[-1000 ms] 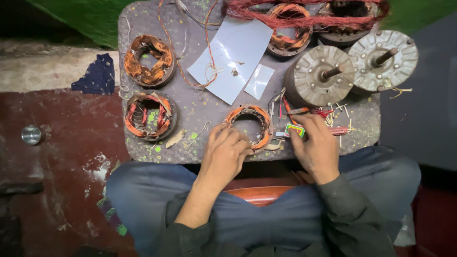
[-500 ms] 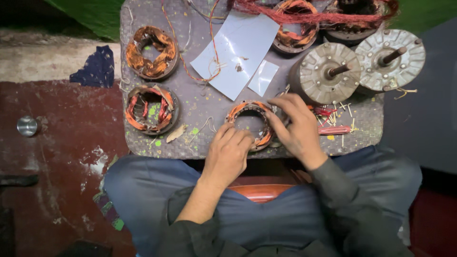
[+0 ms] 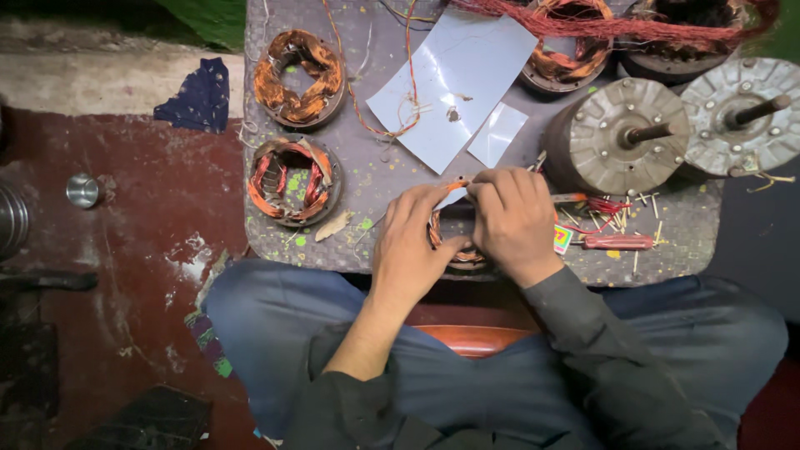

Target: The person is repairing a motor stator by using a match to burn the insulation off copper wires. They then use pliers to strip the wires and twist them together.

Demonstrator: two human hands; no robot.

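Head view: a copper-wound motor stator [image 3: 454,242] is held at the near edge of a small grey work board [image 3: 367,179], almost wholly covered by the two hands. The left hand [image 3: 412,242] is closed over the stator's left side, its fingers curled onto the rim. The right hand [image 3: 512,217] is clamped over the right side, its fingertips [image 3: 483,185] pinched together at the top of the winding, where a slip of pale insulation paper [image 3: 454,197] shows. The step in hand is judged to be the seating of that paper among the coils; the next move is judged to call for a firm grip on the ring and a careful push, so that the paper is not creased. Two more wound stators [image 3: 300,77] [image 3: 292,179] lie to the left on the board, pale paper sheets [image 3: 450,83] at the centre, two round motor housings with shafts [image 3: 621,133] [image 3: 742,117] to the right, and a red-handled screwdriver [image 3: 617,242] among scattered matchsticks. A worn red floor [image 3: 125,250] is seen beside the board, with a small metal cup [image 3: 83,190] on it
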